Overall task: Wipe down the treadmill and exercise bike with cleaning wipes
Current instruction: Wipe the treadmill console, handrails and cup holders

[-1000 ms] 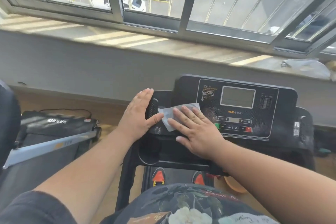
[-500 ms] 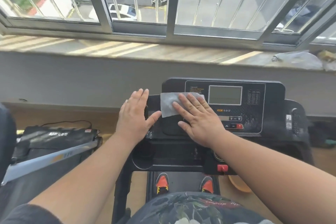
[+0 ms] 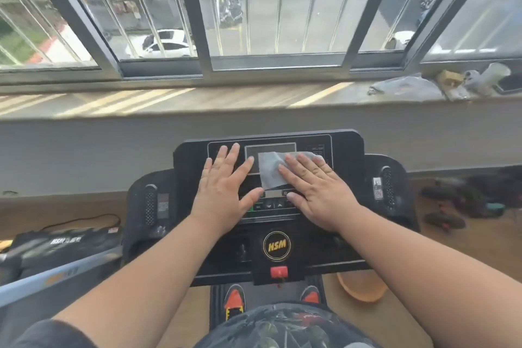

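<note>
Facing a barred window [image 3: 254, 8] and a sunlit sill [image 3: 169, 99], the black treadmill console [image 3: 268, 234] stands on a wooden floor [image 3: 466, 248]. The right hand [image 3: 316, 192] presses a grey wipe [image 3: 271, 171] flat on the display, fingers straight. At nine o'clock of it, the left hand [image 3: 223, 186] rests flat, fingers spread.

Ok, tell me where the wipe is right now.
The wipe lies flat on the treadmill console, over the right part of its display, pressed under the right hand, just right of the left hand.
</note>
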